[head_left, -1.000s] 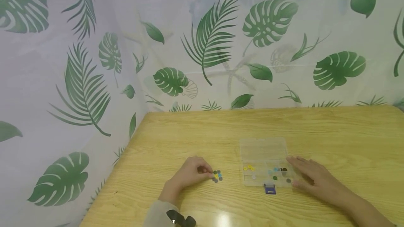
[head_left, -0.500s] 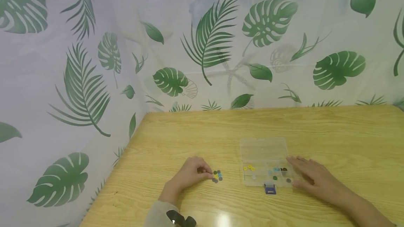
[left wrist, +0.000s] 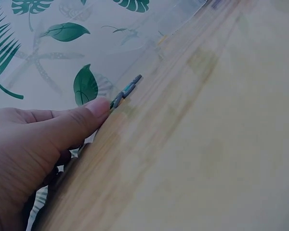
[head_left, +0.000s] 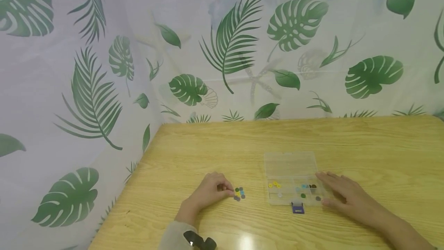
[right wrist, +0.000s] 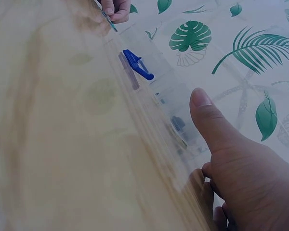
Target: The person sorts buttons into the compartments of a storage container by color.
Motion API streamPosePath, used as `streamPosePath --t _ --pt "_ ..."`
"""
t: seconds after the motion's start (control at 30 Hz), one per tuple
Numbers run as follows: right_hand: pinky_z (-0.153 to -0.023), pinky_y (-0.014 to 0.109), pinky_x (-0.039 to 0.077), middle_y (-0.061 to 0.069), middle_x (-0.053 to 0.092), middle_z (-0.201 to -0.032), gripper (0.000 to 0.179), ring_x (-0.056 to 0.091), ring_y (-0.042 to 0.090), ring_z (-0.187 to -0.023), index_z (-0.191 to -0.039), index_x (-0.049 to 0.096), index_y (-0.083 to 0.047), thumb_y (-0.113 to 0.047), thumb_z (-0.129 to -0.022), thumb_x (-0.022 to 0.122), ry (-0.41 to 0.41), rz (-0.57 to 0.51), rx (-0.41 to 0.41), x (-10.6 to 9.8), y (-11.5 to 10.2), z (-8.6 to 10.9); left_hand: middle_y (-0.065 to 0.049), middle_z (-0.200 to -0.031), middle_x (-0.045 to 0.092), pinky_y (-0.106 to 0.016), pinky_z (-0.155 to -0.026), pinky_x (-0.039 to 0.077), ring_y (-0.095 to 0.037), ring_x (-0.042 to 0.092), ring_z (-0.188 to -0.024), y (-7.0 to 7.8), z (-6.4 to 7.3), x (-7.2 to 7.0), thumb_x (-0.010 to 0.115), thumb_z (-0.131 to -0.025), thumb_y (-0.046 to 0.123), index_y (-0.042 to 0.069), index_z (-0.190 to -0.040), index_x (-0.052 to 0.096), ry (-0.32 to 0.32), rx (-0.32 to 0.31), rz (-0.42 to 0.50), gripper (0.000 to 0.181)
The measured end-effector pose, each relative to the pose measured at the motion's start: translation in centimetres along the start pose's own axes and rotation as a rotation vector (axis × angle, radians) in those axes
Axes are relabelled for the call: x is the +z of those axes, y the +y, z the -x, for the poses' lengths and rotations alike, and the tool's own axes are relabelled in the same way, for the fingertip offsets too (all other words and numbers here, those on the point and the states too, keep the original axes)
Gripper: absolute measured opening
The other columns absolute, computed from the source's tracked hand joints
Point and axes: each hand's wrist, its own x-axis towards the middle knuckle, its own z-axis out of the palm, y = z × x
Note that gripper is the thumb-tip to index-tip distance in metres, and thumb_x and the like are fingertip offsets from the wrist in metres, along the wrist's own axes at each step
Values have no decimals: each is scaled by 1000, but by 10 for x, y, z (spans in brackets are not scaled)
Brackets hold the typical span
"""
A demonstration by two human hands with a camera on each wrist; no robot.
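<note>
My left hand (head_left: 211, 190) lies on the table with fingers bent, thumb and fingertips at the left edge of a small cluster of flat, button-like discs (head_left: 242, 192). These are green, grey, blue and yellow. In the left wrist view the thumb tip (left wrist: 100, 106) meets the near discs (left wrist: 121, 96); whether something is pinched is hidden. My right hand (head_left: 350, 196) rests beside a clear compartment box (head_left: 289, 203), fingers extended along its right side. In the right wrist view the thumb (right wrist: 207, 115) stands out straight by the box.
The box's clear lid (head_left: 290, 164) lies back, away from me. Yellow discs (head_left: 275, 184), blue discs (head_left: 304, 186), dark discs (head_left: 313, 186) and a green disc (head_left: 303, 196) sit in its compartments. A blue latch (head_left: 298, 208) hangs at the front. Leaf-patterned cloth (head_left: 243, 49) borders the wooden table (head_left: 208, 142).
</note>
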Motion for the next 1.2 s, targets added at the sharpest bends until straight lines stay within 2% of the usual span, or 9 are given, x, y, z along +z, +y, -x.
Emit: streamPosePath --t 0.23,0.3,0.47,0.53,0.63,0.9,1.0,1.13,1.2 --pt "-112 16 1 20 47 -139 67 17 -6 -133 -145 38 -15 -20 -85 69 4 -22 -14 0 -1 0 18 -75 57 -21 -71 39 -2 46 -72 2 0 -1 73 -80 35 24 -84 71 22 -11 25 12" --pt "-114 20 1 20 46 -140 67 17 -4 -135 -145 37 -16 -20 -86 68 -4 -33 1 0 0 1 17 -74 56 -20 -70 40 -2 47 -72 2 0 -1 73 -80 34 23 -84 71 27 -21 39 12" --pt "-117 39 6 18 44 -142 66 24 13 -139 -146 36 -17 -20 -88 66 -23 -51 31 1 1 3 16 -74 55 -20 -68 42 -3 46 -74 2 1 -1 73 -81 34 22 -85 71 32 -42 57 12" --pt "-117 39 6 18 44 -142 66 23 11 -139 -146 36 -17 -20 -88 66 -22 -47 30 0 1 2 15 -75 55 -20 -69 42 -4 46 -75 3 1 -2 73 -81 33 22 -85 70 38 -49 61 11" --pt "-116 28 4 19 46 -140 66 17 -2 -136 -146 37 -17 -21 -87 67 -13 -34 13 0 0 1 15 -76 54 -20 -69 42 -5 46 -75 7 0 -4 72 -82 30 21 -86 70 51 -41 55 10" --pt "-112 17 2 21 48 -137 68 14 -13 -130 -145 37 -15 -19 -85 69 4 -30 -24 1 0 -1 15 -74 53 -20 -68 42 -4 44 -75 13 -2 -6 72 -84 26 20 -86 70 89 5 26 7" --pt "-111 15 1 21 48 -138 68 16 -9 -132 -146 37 -15 -19 -85 69 2 -28 -22 1 0 -1 16 -75 54 -20 -69 42 -4 45 -76 15 -3 -5 72 -83 27 20 -86 70 107 23 24 8" --pt "-115 24 4 18 48 -139 68 21 0 -134 -146 37 -17 -20 -86 68 -7 -25 3 2 2 0 15 -78 55 -20 -71 44 -4 45 -78 17 -6 -1 71 -83 30 20 -87 71 112 38 47 10" --pt "-115 22 4 17 48 -139 68 22 0 -134 -146 37 -17 -20 -85 69 -7 -22 7 2 3 0 15 -78 55 -20 -71 44 -5 45 -78 19 -8 1 71 -84 31 20 -87 71 110 47 58 11"
